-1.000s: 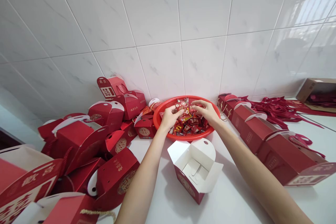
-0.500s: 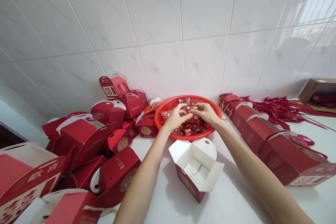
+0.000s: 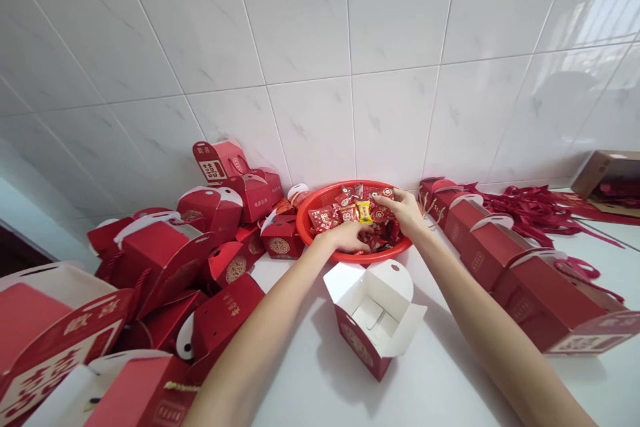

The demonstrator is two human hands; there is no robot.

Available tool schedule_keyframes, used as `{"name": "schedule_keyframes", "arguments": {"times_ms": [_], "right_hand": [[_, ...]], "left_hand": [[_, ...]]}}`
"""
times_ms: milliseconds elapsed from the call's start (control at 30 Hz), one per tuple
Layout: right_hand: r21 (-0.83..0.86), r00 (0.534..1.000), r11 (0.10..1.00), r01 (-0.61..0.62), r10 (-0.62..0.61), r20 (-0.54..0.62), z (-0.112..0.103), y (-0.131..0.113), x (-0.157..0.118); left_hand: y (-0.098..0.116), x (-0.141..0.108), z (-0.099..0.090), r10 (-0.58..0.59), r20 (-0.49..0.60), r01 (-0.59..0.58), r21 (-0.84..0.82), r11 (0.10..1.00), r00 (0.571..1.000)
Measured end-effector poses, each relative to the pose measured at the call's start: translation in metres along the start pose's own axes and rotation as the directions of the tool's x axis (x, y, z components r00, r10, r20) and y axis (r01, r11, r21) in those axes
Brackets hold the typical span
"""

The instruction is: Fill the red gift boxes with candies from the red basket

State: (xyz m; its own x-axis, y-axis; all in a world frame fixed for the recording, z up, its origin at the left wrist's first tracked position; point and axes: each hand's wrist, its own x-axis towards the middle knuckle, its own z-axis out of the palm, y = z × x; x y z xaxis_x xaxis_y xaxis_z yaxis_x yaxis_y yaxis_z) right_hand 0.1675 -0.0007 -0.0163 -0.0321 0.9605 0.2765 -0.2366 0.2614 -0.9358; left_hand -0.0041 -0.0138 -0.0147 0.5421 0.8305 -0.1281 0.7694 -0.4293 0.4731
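Both my hands are in a red plastic basket heaped with wrapped sweets. At the basket's front left, my left hand has its fingers apart and reaches down among the sweets. My right hand is at the right side, its fingers against a red packet. Between the hands lies a yellow-wrapped sweet on top of the red ones. An open box, red outside and white inside, stands just in front of the basket with its flaps up and nothing visible inside.
Many red gift boxes are piled on the left. A row of closed red boxes stands on the right. Behind that row lie dark red ribbons and a cardboard box. A tiled wall rises behind the basket.
My hands have moved apart. My left hand has gone lower into the front of the basket, my right slightly up and right. The yellow-wrapped sweet now shows between them.
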Motion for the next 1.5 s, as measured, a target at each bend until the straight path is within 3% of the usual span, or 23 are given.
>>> {"name": "schedule_keyframes", "arguments": {"times_ms": [133,333,400,467,500,567,633,667,767,933,1067,1167,1300,1333,1367,1400,1500], "right_hand": [[0.01,1.0,1.0,-0.008,0.008,0.005,0.0,0.001,0.002],[0.03,0.999,0.999,-0.027,0.028,-0.017,-0.001,0.007,0.009],[0.056,0.998,0.997,-0.056,0.058,-0.025,-0.002,0.008,0.01],[0.08,0.996,0.994,-0.076,0.079,-0.037,-0.002,0.007,0.011],[0.088,0.995,0.993,-0.084,0.088,-0.043,-0.002,0.006,0.011],[0.088,0.994,0.992,-0.094,0.098,-0.052,-0.002,0.005,0.01],[0.074,0.995,0.993,-0.086,0.09,-0.043,-0.001,0.003,0.008],[0.068,0.997,0.995,-0.075,0.077,-0.03,-0.001,0.003,0.007],[0.051,0.999,0.998,-0.032,0.031,0.026,0.0,0.002,0.005],[0.058,0.995,0.997,-0.044,0.038,0.093,0.0,0.001,0.004],[0.051,0.996,0.998,-0.033,0.029,0.08,-0.001,0.003,0.004],[0.04,0.997,0.999,-0.037,0.034,0.071,-0.002,0.004,0.004],[0.041,0.996,0.998,-0.056,0.053,0.069,-0.001,0.004,0.003],[0.042,0.996,0.997,-0.057,0.054,0.068,0.0,0.003,0.003],[0.039,0.996,0.998,-0.054,0.052,0.066,0.0,0.002,0.002],[0.031,0.997,0.998,-0.048,0.046,0.063,0.0,0.001,0.002],[0.001,0.998,0.999,-0.036,0.036,0.048,0.001,-0.001,0.001]], "left_hand": [[0.002,0.01,0.002,0.042,-0.057,-0.048,-0.112,0.993,0.997],[0.006,0.019,0.007,-0.058,0.064,0.068,-0.181,0.981,0.996],[0.001,0.018,0.007,-0.039,0.018,0.042,-0.204,0.978,0.999],[-0.005,0.017,0.004,-0.026,-0.133,-0.008,-0.253,0.967,0.991],[-0.007,0.016,0.002,-0.03,-0.242,-0.044,-0.295,0.955,0.97],[-0.01,0.015,-0.002,-0.069,-0.46,-0.146,-0.416,0.897,0.885],[-0.009,0.015,-0.005,-0.123,-0.579,-0.259,-0.532,0.806,0.806],[-0.008,0.014,-0.006,-0.134,-0.601,-0.308,-0.573,0.76,0.788],[-0.002,0.013,-0.008,-0.125,-0.615,-0.385,-0.625,0.679,0.778],[0.0,0.012,-0.008,-0.13,-0.623,-0.388,-0.623,0.679,0.772],[-0.004,0.014,-0.007,-0.151,-0.631,-0.365,-0.609,0.704,0.761],[-0.006,0.014,-0.007,-0.211,-0.658,-0.273,-0.553,0.787,0.723],[-0.01,0.008,-0.009,-0.333,-0.769,0.01,-0.391,0.92,0.546],[-0.012,0.006,-0.009,-0.34,-0.781,0.058,-0.366,0.929,0.524],[-0.013,0.005,-0.008,-0.341,-0.77,0.088,-0.351,0.932,0.539],[-0.014,0.004,-0.006,-0.336,-0.732,0.107,-0.343,0.933,0.593],[-0.014,0.002,0.001,-0.285,-0.505,0.145,-0.3,0.943,0.815]]}}
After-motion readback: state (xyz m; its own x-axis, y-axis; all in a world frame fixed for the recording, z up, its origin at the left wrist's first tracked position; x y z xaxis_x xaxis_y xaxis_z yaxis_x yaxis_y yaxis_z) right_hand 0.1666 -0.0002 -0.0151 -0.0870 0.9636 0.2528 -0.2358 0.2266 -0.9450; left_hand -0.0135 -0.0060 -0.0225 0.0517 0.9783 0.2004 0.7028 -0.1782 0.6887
